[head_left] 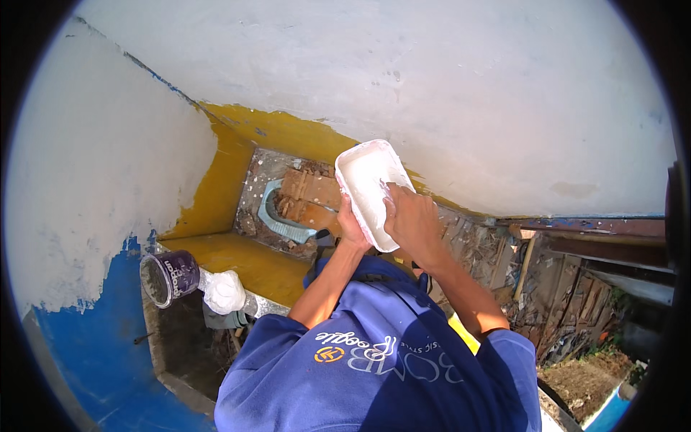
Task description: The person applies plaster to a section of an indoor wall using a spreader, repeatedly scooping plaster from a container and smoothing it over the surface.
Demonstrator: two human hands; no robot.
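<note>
In front of my chest, my left hand (pixel 351 226) grips the side of a white rectangular plastic tub (pixel 364 214), its fingers wrapped round the wall. Smooth white paste (pixel 373 171) coats the inside of the tub, which is tilted. My right hand (pixel 415 222) reaches over the tub's right side with its fingers curled and their tips down at the paste. White smears show on those fingers. Whatever they may pinch is hidden from view.
A whitewashed wall (pixel 461 101) rises ahead, with yellow paint (pixel 288 133) along its foot. On a ledge at left are a dark purple bucket (pixel 178 276) and a white bundle (pixel 224 292). A pale blue squat-toilet rim (pixel 270 209), boards and rubble (pixel 497 259) cover the floor.
</note>
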